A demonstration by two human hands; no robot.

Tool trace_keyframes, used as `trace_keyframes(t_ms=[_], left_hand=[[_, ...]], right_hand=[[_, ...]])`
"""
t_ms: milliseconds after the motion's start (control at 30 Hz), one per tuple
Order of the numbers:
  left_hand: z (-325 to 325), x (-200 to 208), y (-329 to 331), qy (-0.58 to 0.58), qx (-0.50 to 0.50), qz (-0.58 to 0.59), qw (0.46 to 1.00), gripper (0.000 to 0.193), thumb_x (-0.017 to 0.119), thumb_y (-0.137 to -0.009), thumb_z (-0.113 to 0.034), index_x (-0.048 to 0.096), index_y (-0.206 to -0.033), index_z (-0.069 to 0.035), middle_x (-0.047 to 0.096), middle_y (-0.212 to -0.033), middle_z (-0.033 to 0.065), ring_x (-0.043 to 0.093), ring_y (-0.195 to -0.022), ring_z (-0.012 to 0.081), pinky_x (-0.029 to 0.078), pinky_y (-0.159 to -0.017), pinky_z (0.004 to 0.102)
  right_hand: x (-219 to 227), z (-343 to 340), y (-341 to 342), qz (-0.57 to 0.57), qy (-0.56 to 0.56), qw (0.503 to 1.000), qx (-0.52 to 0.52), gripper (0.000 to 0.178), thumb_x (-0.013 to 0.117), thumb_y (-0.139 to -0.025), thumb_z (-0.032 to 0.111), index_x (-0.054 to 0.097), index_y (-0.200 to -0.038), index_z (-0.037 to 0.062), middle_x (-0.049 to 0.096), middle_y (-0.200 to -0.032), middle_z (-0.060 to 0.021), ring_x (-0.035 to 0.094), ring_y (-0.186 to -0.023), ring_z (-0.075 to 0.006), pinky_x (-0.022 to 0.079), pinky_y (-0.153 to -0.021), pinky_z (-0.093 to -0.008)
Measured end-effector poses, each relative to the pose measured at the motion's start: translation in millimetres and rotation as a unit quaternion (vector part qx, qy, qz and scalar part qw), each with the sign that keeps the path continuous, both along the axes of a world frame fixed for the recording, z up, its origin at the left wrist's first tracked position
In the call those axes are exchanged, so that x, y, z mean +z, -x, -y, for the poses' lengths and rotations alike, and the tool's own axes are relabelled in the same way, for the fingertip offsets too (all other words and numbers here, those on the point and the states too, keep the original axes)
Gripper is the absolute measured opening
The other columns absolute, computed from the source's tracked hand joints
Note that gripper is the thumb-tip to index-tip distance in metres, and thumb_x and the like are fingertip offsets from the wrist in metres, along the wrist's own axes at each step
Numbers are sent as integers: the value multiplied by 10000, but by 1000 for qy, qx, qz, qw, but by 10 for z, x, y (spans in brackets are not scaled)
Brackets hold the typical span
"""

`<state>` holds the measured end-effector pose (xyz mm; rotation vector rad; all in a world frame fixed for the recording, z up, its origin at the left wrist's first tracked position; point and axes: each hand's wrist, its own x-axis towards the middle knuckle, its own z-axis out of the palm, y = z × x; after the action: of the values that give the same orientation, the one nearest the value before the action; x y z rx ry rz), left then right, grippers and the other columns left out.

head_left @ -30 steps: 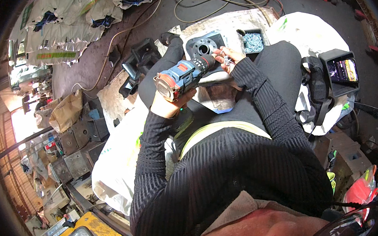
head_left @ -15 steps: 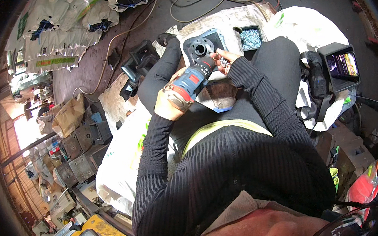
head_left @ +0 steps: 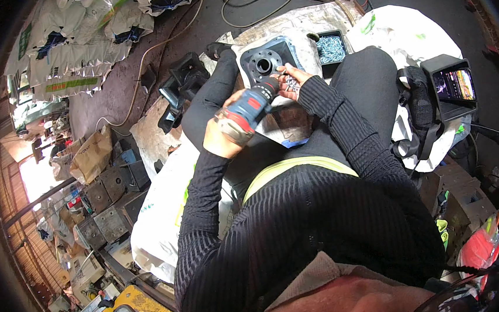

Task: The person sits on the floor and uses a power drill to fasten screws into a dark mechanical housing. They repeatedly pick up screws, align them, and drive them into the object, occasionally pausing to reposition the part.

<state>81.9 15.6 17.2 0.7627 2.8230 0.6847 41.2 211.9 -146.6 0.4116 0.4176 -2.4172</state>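
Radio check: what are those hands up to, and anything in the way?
Left hand gripping blue cordless drill. Right hand holding small metal pieces near drill's nose. Dark round flange just beyond; nothing over its central hole.

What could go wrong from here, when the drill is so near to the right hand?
The right hand has its fingertips close to the front of the drill, so a slip or sudden turn might pinch or cut them. The small metal screws in that hand look loose, and some could drop. The drill is also close to the round ring, so a bump might scratch it.
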Motion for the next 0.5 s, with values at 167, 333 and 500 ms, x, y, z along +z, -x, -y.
trace_keyframes(t_ms=[167, 333, 500], left_hand=[[98, 138, 316, -55, 22, 84, 995, 385, 619, -621, -18, 571, -1001, -50, 582, -845, 81, 558, -703, 174, 468, -653, 316], [175, 68, 458, -46, 109, 216, 969, 505, 692, -664, -187, 505, -1117, -64, 600, -937, 111, 596, -849, 224, 474, -760, 302], [291, -239, 622, -6, 73, 204, 976, 516, 695, -665, -217, 503, -1118, -62, 599, -943, 115, 591, -853, 226, 461, -775, 299]], right_hand=[[-356, -52, 78, 66, -211, 970, -102, 323, 481, -877, 318, 589, -934, 18, 500, -708, -14, 503, -529, -122, 511, -522, -290], [-396, 64, 300, 35, -400, 913, -77, 399, 626, -775, 377, 635, -923, 6, 523, -699, 1, 493, -521, -104, 431, -501, -228], [-526, 169, 403, -1, -494, 870, -9, 515, 699, -684, 420, 625, -937, -22, 634, -854, -89, 568, -740, -144, 442, -679, -246]])
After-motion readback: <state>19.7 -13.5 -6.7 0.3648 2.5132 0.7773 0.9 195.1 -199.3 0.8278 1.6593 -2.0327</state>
